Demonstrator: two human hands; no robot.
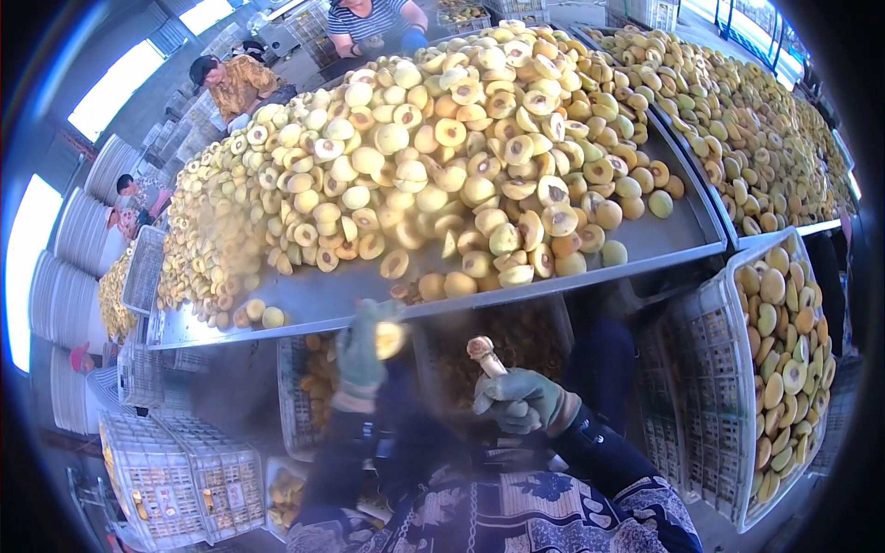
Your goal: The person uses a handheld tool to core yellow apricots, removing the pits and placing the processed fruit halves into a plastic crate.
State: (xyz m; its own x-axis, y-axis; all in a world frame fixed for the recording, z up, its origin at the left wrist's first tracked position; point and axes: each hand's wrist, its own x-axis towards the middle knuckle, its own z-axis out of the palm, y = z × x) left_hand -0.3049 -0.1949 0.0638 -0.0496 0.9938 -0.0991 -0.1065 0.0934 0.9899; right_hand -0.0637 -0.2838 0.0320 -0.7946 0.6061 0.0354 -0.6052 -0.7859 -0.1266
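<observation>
A halved yellow peach [390,340] is in my left hand [359,355], its cut face turned to the right. That hand wears a grey-green glove, slightly blurred, just below the near edge of the metal table [650,244]. My right hand [525,403], gloved the same way, is closed around a short pale-handled tool [489,358]. The tool's stained, blunt end points up and left; my fist hides the rest. Beyond both hands, a large heap of peach halves [396,175] covers most of the table, many showing brown pit hollows.
Below the table edge stand crates, one with fruit pieces [318,369]. A tilted crate [737,369] full of peach halves is at right, and stacked white crates [184,470] at lower left. A second heap [737,129] lies far right. Several people [244,83] work across the table and at left.
</observation>
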